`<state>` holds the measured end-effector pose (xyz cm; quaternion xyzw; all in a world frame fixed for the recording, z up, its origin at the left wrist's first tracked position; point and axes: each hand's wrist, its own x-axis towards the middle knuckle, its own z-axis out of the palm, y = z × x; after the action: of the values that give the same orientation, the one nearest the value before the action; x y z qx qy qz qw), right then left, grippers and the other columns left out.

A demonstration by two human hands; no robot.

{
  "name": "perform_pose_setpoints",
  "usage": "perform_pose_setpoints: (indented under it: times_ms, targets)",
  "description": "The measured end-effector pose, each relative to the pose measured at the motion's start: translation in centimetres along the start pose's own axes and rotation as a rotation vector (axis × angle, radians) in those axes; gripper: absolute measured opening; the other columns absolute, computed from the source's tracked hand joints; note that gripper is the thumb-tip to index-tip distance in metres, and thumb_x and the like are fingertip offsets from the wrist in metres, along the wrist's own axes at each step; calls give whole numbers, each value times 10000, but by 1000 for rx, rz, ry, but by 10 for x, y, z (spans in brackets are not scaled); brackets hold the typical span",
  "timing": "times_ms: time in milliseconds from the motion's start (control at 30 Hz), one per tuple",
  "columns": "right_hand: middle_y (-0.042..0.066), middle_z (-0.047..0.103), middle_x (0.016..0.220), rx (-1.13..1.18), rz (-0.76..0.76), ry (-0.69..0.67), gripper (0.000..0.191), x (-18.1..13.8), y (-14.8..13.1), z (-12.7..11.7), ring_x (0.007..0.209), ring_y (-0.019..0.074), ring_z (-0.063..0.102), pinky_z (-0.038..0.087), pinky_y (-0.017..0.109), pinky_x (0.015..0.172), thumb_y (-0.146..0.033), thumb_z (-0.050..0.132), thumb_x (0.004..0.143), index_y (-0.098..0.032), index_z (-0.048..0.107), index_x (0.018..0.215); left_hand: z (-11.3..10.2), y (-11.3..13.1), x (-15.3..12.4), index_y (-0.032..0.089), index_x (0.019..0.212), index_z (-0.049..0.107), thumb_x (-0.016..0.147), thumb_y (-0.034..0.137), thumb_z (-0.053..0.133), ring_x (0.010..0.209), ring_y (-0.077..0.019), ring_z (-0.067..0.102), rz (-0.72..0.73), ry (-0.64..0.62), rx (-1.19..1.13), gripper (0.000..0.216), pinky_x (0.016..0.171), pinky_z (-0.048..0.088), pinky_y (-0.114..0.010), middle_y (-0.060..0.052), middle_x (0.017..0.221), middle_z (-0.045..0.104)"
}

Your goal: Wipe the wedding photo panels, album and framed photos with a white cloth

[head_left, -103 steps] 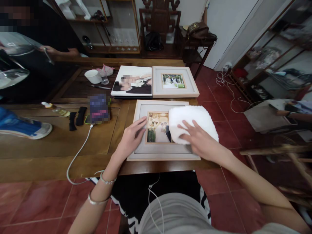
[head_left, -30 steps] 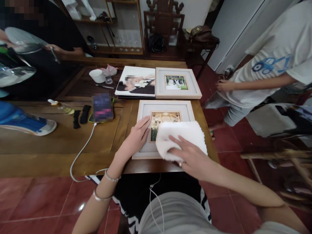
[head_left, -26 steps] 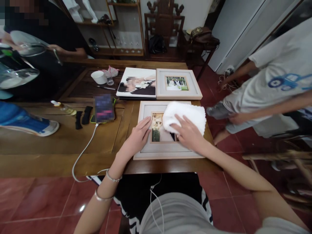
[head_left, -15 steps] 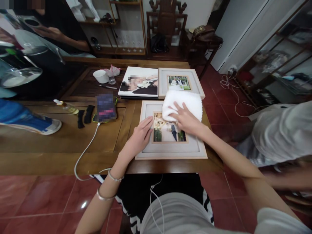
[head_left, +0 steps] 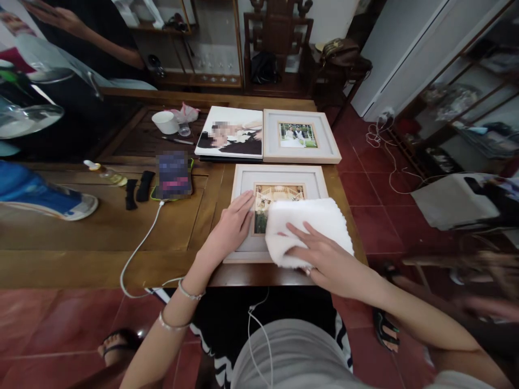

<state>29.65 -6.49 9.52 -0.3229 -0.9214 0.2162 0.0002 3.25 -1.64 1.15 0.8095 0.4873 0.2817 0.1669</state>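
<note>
A light wooden picture frame [head_left: 239, 175] lies flat at the table's near edge, a photo of a staircase scene showing in its middle. My left hand [head_left: 234, 222] rests flat on the frame's left side, fingers stretched out and touching the photo's left edge. Under my right hand [head_left: 314, 246] is a white cloth [head_left: 324, 210], pressed on the frame's lower right part; the fingers are on top of it and the thumb is at its near edge. The cloth hides much of the photo and the frame's lower right corner.
Behind lie a second framed photo [head_left: 299, 134] and a white-edged photo panel [head_left: 233, 129]. To the left are a phone [head_left: 174, 174] on a white cable, a dropper bottle [head_left: 107, 174], a blue shoe [head_left: 48, 189] and a white cup [head_left: 165, 123]. Someone in black stands across the table.
My right hand has drawn the cloth toward me, from the frame's upper right to its lower right. My left hand stays put. The person at the right has moved away.
</note>
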Motion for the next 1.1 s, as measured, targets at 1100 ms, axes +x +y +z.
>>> perform_pose_setpoints:
  times_ms: [1100]
  targets:
    - [128,418,1575,1,-100,-83,557,9,-4,-2,1522,299,219,228,616,1217,14,509,753,-167,633,1266,0,-3,-1,125,1484,435,1030,271,333,1464,-280,371,-10,-22,-32,488,1199,333,-545,-175,1544,439]
